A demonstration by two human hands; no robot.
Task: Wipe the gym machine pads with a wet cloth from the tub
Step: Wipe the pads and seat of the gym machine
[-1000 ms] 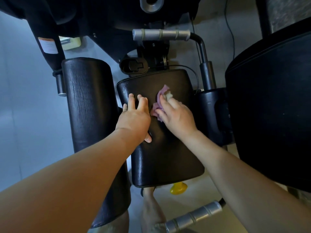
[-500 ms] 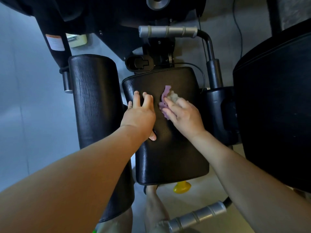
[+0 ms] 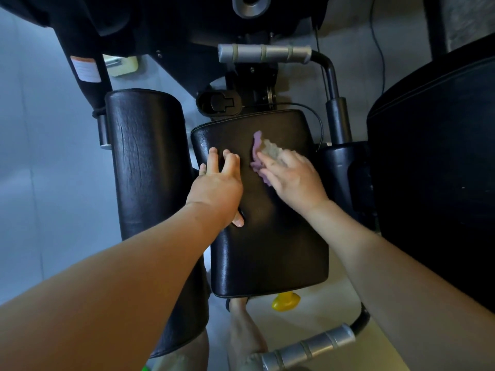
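Cloth [image 3: 256,145], purple-grey, crumpled, on glossy black pad [image 3: 267,250]

Right hand [image 3: 294,180] and cloth [image 3: 258,153] slightly farther up the pad [image 3: 267,250].

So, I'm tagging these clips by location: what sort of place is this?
Most likely a gym: a black flat pad being wiped with a purple cloth, a cylindrical roller pad beside it, and a grey grip handle above.

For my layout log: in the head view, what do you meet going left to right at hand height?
Cylindrical pad → left hand → purple cloth → right hand → large pad.
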